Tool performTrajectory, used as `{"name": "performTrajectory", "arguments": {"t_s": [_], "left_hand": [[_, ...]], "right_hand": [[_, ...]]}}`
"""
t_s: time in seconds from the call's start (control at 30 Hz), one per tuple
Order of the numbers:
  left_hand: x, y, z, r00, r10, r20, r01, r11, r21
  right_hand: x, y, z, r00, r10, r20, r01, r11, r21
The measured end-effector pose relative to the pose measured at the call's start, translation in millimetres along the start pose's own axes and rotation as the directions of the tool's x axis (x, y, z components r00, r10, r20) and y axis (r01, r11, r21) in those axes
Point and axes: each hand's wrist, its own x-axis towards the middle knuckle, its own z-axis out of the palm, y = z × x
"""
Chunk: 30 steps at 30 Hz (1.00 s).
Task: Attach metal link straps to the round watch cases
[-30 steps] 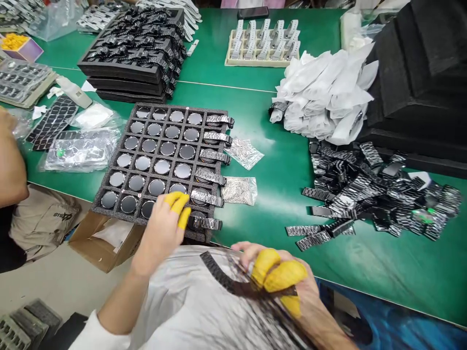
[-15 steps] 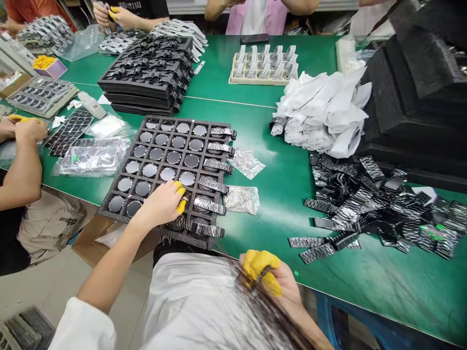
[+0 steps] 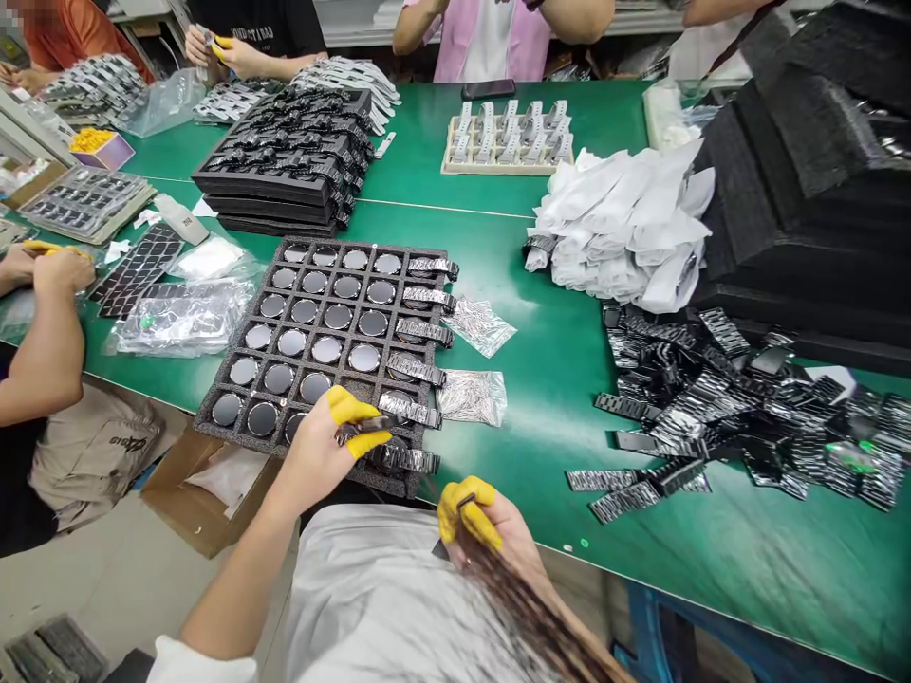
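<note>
Watch [image 3: 371, 424] lifted, apparently in left hand [image 3: 322, 446]

A green table [image 3: 541, 398] bears a gray foam tray [image 3: 242, 438] with rows of round watch faces [image 3: 327, 350]. Over its near part, the person's left hand [image 3: 331, 446], fingertips in yellow covers [image 3: 352, 406], pinches a dark watch piece [image 3: 366, 429]. The right hand [image 3: 498, 522] grips a dark band [image 3: 467, 500] near hair [image 3: 533, 617]. Black metal bands [image 3: 690, 379] lie heaped at right.
</note>
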Motion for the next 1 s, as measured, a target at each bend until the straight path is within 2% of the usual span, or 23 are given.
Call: {"name": "performTrajectory", "arguments": {"t_s": [0.07, 0.13, 0.2, 0.23, 0.3, 0.4, 0.5, 0.67, 1.0], "left_hand": [[-12.4, 2.4, 12.6, 1.0, -0.012, -0.006, 0.011, 0.988, -0.156], [-25.9, 6.6, 25.2, 0.992, -0.09, 0.089, 0.115, 0.933, -0.34], [-38.1, 12.6, 34.6, 0.969, -0.133, 0.208, 0.211, 0.884, -0.418], [-42.9, 15.4, 37.5, 0.964, -0.124, 0.237, 0.214, 0.889, -0.405], [-49.1, 18.9, 40.0, 0.971, -0.05, 0.235, 0.123, 0.944, -0.308], [-50.6, 18.4, 39.2, 0.967, 0.157, 0.201, -0.136, 0.984, -0.112], [-48.5, 16.0, 38.2, 0.923, 0.311, 0.226, -0.323, 0.946, 0.015], [-48.2, 16.2, 38.8, 0.912, 0.31, 0.268, -0.335, 0.94, 0.054], [-53.3, 11.1, 40.6, 0.919, 0.306, 0.247, -0.323, 0.946, 0.027]], "right_hand": [[3.7, -6.2, 11.4, 1.0, 0.025, -0.008, -0.025, 0.999, -0.021], [6.8, -14.6, 23.7, 0.998, 0.059, -0.01, -0.06, 0.998, -0.036], [9.2, -22.0, 33.9, 0.997, 0.077, 0.003, -0.077, 0.996, -0.034], [10.1, -24.6, 37.4, 0.997, 0.08, 0.013, -0.08, 0.996, -0.029], [11.2, -27.1, 40.8, 0.996, 0.082, 0.035, -0.081, 0.996, -0.024], [11.4, -25.3, 38.5, 0.99, 0.125, 0.066, -0.121, 0.99, -0.066], [11.0, -21.1, 33.6, 0.976, 0.185, 0.11, -0.172, 0.978, -0.116], [10.1, -17.0, 29.0, 0.978, 0.193, 0.079, -0.185, 0.977, -0.106], [4.8, -9.1, 25.3, 0.981, 0.189, 0.05, -0.185, 0.98, -0.067]]}}
